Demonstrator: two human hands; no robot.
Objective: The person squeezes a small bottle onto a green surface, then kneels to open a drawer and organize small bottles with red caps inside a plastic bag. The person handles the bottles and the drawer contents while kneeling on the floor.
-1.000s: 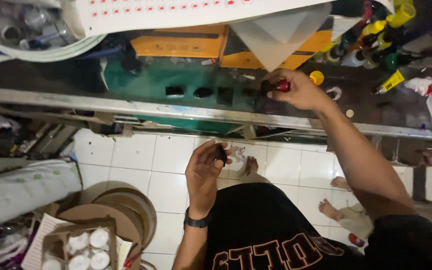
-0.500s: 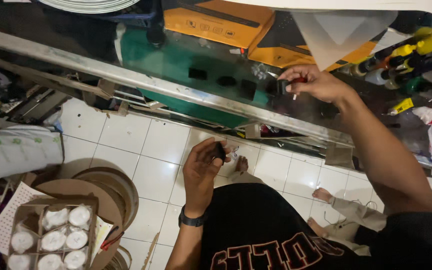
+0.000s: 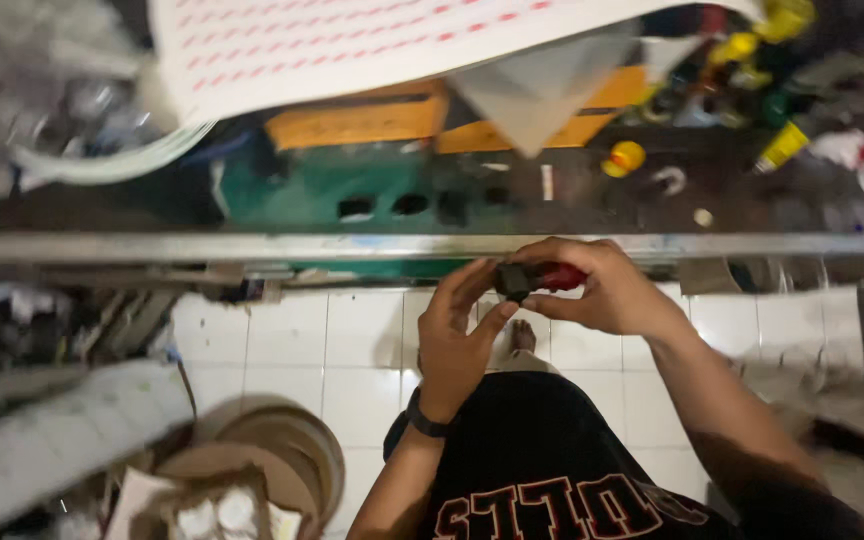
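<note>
One small black and red thing (image 3: 537, 277) is held tight by the fingers of both the left hand (image 3: 460, 335) and right hand (image 3: 592, 290), just past the desk (image 3: 152, 247) edge, over open white floor (image 3: 282, 340).

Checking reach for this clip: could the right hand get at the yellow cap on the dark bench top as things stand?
Probably yes: the yellow cap lies uncovered beyond the metal rail, nothing between. But the right hand is occupied with the small black-and-red piece.
</note>
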